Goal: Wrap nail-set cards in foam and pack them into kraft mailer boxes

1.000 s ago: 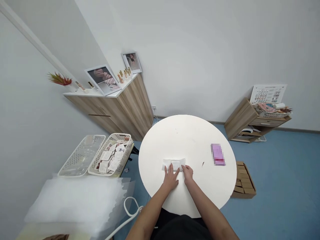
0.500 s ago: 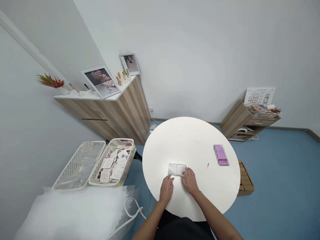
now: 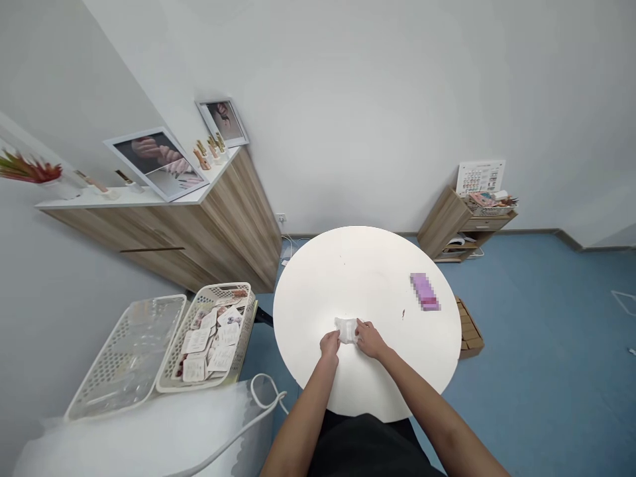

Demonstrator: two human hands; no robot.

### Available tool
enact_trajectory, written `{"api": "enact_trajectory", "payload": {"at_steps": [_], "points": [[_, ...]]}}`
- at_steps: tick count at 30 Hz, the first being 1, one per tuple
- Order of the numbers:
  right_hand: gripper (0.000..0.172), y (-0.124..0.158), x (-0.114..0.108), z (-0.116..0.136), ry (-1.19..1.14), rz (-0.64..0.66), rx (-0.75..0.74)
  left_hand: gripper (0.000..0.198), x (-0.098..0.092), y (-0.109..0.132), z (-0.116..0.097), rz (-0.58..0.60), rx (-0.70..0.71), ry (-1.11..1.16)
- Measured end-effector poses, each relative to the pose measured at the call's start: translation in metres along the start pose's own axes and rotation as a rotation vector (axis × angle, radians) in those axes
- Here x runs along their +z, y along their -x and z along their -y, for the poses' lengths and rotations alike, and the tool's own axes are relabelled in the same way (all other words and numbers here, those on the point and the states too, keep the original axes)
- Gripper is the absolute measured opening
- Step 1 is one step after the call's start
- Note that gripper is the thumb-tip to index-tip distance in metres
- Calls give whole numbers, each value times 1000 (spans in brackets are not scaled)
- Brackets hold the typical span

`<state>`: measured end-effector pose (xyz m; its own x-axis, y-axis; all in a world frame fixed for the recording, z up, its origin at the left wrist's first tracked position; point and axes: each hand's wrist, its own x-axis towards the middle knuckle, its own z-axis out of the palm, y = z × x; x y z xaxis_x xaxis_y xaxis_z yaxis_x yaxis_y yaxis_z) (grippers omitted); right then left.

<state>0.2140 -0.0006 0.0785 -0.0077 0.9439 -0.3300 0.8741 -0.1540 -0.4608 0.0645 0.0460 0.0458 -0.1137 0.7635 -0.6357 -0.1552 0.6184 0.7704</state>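
Note:
A small white, partly translucent wrapped packet lies near the front of the round white table. What is inside it I cannot make out. My left hand is closed on its left end, the thumb and fingers pinching the edge. At the opposite end, my right hand has its fingers bent onto the packet and gripping it. Away to the right on the same table lies a pixelated purple object.
Left of the table stand a white basket of cards and small packs and another basket of clear plastic. White sheets and a white cable are at lower left. A wooden cabinet stands behind; a cardboard box sits right.
My left hand has moved up from beside the packet to grip its left end. The packet looks shorter and more bunched. The view has shifted to the right.

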Motion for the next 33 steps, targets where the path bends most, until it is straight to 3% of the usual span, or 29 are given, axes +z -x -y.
{"api": "enact_trajectory", "payload": {"at_steps": [8,11,14,17,21,24,28,31,33], "points": [[32,-4,10,-13,-180,-117,-50,9,21,26,2,278,408,-368],[37,2,17,-18,-279,-177,-63,16,14,27,9,394,708,-660],[57,12,24,-20,-382,-229,-66,32,1,28,17,485,942,-966],[78,21,30,-19,-458,-256,-65,41,-5,27,19,540,1071,-1255],[80,24,36,-24,-413,-293,-210,47,-2,17,12,582,1205,-1505],[74,22,41,-31,-329,-320,-315,51,0,3,4,666,1263,-1531],[70,18,39,-38,-256,-320,-299,59,1,-9,-11,777,1222,-1407],[61,6,23,-40,-235,-345,-279,63,3,-15,-28,850,1116,-1267],[49,-10,7,-40,-242,-346,-240,59,8,-19,-43,835,1027,-1182]]}}
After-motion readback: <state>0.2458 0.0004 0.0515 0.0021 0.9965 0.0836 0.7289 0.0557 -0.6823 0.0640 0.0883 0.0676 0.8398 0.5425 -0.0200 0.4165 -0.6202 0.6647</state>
